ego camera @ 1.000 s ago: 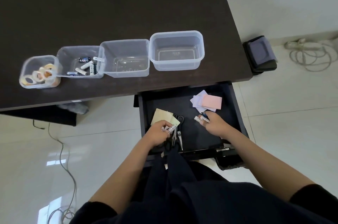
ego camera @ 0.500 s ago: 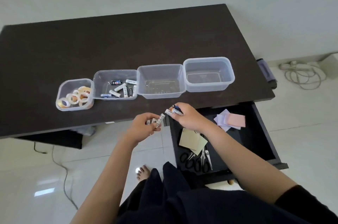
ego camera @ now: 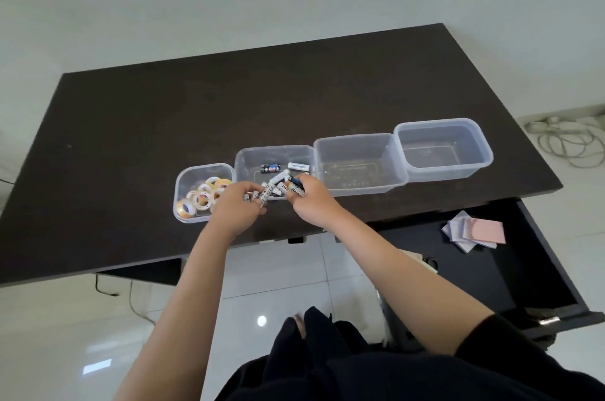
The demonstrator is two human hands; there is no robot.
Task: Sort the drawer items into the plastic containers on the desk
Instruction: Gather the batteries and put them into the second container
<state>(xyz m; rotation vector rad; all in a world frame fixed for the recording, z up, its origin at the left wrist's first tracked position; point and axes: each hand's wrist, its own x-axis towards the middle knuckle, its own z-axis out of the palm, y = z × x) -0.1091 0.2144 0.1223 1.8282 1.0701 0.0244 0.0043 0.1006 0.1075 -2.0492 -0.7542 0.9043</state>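
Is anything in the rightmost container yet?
No, the rightmost container shows only its bare clear bottom; batteries lie two containers to its left.

Left hand (ego camera: 236, 208) and right hand (ego camera: 311, 201) grip batteries (ego camera: 273, 192) over second container (ego camera: 274, 155); drawer (ego camera: 510, 269) open.

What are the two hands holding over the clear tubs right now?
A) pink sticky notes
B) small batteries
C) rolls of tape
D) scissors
B: both the left hand and the right hand grip small batteries at the near edge of the battery tub, which already holds a few.
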